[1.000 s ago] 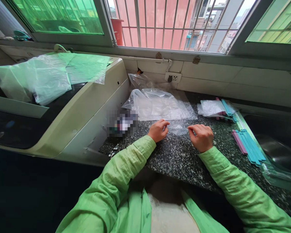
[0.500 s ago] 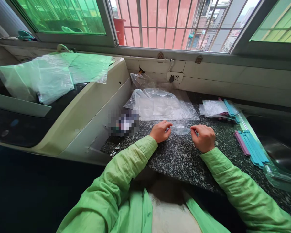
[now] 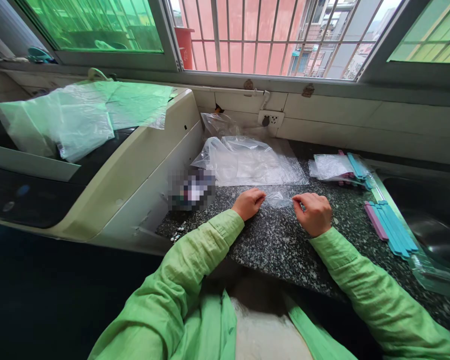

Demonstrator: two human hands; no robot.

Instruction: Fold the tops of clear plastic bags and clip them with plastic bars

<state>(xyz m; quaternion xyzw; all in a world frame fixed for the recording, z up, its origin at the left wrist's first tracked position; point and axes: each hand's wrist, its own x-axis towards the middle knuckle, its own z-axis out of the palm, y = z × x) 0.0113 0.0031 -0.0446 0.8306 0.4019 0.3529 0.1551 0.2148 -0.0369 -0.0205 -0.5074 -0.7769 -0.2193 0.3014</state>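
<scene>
Pinching small clear bag (image 3: pixel 278 199) over speckled granite counter (image 3: pixel 277 245).

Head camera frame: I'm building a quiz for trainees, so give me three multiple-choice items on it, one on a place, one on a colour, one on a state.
1. Where is the small clear bag?
A. between both hands
B. on the window ledge
C. in the sink

2. What colour are most of the sticks on the counter?
A. yellow
B. blue
C. black

3. How is the small clear bag held?
A. lying untouched
B. by the left hand alone
C. pinched at each end

Answers: 1 A, it spans the gap to the right hand; 2 B, one pink among blue; 3 C, both hands' fingers grip it.
</scene>
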